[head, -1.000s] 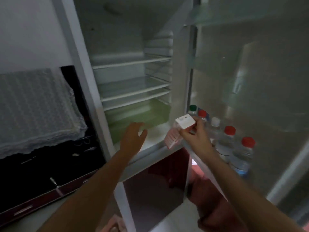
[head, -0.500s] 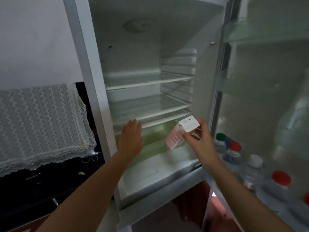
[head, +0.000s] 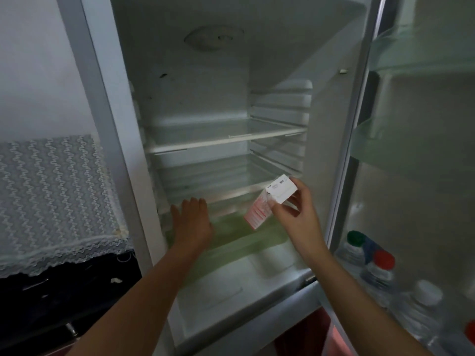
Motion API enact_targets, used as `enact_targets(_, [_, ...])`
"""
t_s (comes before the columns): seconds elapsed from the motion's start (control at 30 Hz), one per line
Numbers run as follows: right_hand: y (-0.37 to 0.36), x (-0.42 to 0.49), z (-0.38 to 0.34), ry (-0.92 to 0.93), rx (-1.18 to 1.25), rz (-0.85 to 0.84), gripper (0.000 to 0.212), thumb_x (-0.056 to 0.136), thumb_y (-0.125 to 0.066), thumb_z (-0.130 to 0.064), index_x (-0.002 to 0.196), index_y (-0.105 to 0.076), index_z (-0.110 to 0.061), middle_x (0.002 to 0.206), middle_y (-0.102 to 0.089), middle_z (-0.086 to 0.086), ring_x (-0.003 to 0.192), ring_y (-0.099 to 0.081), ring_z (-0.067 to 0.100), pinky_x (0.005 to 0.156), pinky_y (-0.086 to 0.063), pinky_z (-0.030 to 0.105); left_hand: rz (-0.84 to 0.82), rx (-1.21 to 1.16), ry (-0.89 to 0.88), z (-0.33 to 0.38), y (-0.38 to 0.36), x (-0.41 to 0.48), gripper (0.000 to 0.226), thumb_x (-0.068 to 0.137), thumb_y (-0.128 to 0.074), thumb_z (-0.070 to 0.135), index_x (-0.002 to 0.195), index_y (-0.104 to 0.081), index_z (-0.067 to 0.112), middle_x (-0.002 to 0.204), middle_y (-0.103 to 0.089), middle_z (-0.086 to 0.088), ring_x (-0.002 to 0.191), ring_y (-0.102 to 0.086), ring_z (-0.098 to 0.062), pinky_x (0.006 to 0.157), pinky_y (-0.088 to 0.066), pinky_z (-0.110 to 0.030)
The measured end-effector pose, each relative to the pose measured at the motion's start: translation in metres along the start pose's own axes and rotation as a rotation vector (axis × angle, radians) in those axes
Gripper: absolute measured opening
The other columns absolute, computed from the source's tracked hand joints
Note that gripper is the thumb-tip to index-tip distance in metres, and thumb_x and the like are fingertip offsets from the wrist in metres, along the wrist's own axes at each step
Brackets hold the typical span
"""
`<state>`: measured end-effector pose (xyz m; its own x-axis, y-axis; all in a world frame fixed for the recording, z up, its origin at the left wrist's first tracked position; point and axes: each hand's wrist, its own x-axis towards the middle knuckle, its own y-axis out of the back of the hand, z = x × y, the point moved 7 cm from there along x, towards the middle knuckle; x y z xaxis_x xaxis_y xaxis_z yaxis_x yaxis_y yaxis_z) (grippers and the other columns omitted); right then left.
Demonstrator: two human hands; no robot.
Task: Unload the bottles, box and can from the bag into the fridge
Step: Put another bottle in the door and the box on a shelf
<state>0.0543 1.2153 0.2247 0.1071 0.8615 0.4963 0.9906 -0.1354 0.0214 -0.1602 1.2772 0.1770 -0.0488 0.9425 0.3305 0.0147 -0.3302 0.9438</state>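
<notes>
The fridge [head: 205, 104] stands open in front of me with bare glass shelves [head: 231, 140]. My right hand [head: 298, 217] holds a white and red box [head: 270, 201] by its top end, tilted, in front of the lower shelf at the right. My left hand [head: 192, 222] reaches flat into the fridge just below the lower shelf, fingers straight, above the green drawer [head: 231, 237]. Several water bottles [head: 377, 273] with red, green and white caps stand in the door rack at the lower right. The bag and the can are out of view.
The open fridge door [head: 424, 150] with its clear racks fills the right side. A lace-covered surface [head: 56, 196] sits left of the fridge, over a dark unit. A red lower compartment [head: 308, 335] shows beneath the fridge opening.
The view has risen and moved closer to the fridge. Both hands have moved forward into the opening, the right one carrying the box toward the lower shelf.
</notes>
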Motion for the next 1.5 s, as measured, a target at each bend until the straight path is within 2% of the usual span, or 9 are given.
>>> enact_targets(0.13, [-0.007,0.017,-0.006,0.024,0.022,-0.013,0.046,0.081,-0.065,-0.012,0.117,-0.043,-0.030,0.113,-0.060,-0.011,0.109,-0.056,0.010,0.093,-0.048,0.030,0.075,0.034,-0.034,-0.001,0.007,-0.001,0.051,0.088,-0.044,0.024,0.135,-0.031,0.010,0.134,-0.042,-0.011,0.124,-0.038,-0.029,0.107,-0.027,-0.049])
enact_targets(0.33, [-0.008,0.042,-0.035,0.136,0.175,0.072,0.036,0.085,-0.059,-0.007,0.113,-0.041,-0.019,0.101,-0.058,-0.009,0.096,-0.058,0.006,0.074,-0.049,0.009,0.068,0.033,-0.023,-0.006,0.005,0.002,0.047,0.089,-0.040,0.020,0.135,-0.031,0.016,0.137,-0.040,-0.008,0.125,-0.037,-0.027,0.106,-0.027,-0.047])
enact_targets(0.5, [-0.028,0.066,-0.027,0.084,0.142,-0.002,0.026,0.088,-0.056,-0.019,0.110,-0.043,-0.021,0.094,-0.061,-0.011,0.084,-0.061,-0.001,0.068,-0.051,0.013,0.134,-0.035,-0.058,-0.010,0.008,0.002,0.043,0.078,-0.049,0.014,0.121,-0.052,0.011,0.116,-0.059,-0.013,0.105,-0.054,-0.032,0.091,-0.038,-0.048])
enact_targets(0.7, [-0.066,0.084,0.004,-0.021,0.098,-0.084,0.027,0.088,-0.058,-0.018,0.109,-0.042,-0.020,0.103,-0.060,0.001,0.090,-0.062,0.015,0.058,-0.050,0.008,0.097,-0.043,-0.041,-0.014,0.005,0.001,0.052,0.090,-0.041,0.016,0.140,-0.026,0.020,0.144,-0.034,-0.005,0.131,-0.033,-0.022,0.111,-0.023,-0.042])
enact_targets(0.8, [-0.083,0.096,0.008,-0.052,0.098,-0.133,0.040,0.088,-0.057,-0.021,0.123,-0.037,-0.020,0.113,-0.057,-0.001,0.098,-0.058,0.014,0.071,-0.049,0.016,0.077,-0.028,-0.016,-0.015,0.004,-0.001,0.051,0.091,-0.042,0.016,0.140,-0.026,0.017,0.145,-0.033,-0.004,0.132,-0.033,-0.021,0.113,-0.020,-0.041])
enact_targets(0.93, [-0.094,0.106,0.012,-0.055,0.065,-0.099,0.048,0.086,-0.060,-0.026,0.127,-0.036,-0.018,0.114,-0.059,0.000,0.102,-0.060,0.018,0.084,-0.051,0.035,0.182,-0.016,-0.021,-0.016,0.012,-0.002,0.045,0.066,-0.071,0.020,0.110,-0.061,0.015,0.106,-0.067,-0.003,0.092,-0.065,-0.019,0.086,-0.051,-0.033])
enact_targets(1.1, [-0.096,0.100,0.012,-0.031,0.046,-0.023,0.038,0.084,-0.062,-0.031,0.114,-0.042,-0.021,0.102,-0.056,-0.008,0.093,-0.057,0.011,0.076,-0.047,0.025,0.211,0.064,-0.030,-0.017,0.014,0.000,0.051,0.037,-0.082,0.025,0.086,-0.069,0.017,0.078,-0.070,0.003,0.063,-0.066,-0.013,0.062,-0.057,-0.027])
enact_targets(1.3, [-0.105,0.102,0.010,-0.054,0.037,-0.058,0.052,0.079,-0.068,-0.027,0.120,-0.036,-0.020,0.107,-0.057,-0.005,0.093,-0.058,0.012,0.070,-0.044,0.019,0.212,0.051,-0.018,-0.015,0.021,-0.003,0.054,0.036,-0.086,0.027,0.087,-0.070,0.020,0.081,-0.071,0.006,0.065,-0.067,-0.010,0.063,-0.056,-0.026])
enact_targets(1.5, [-0.098,0.103,0.013,-0.080,0.079,-0.071,0.062,0.080,-0.067,-0.017,0.129,-0.031,-0.025,0.111,-0.054,-0.005,0.102,-0.056,0.015,0.081,-0.043,0.027,0.130,-0.040,0.030,-0.014,0.022,-0.005,0.046,0.089,-0.041,0.015,0.135,-0.037,0.016,0.139,-0.045,-0.003,0.120,-0.046,-0.023,0.104,-0.032,-0.032])
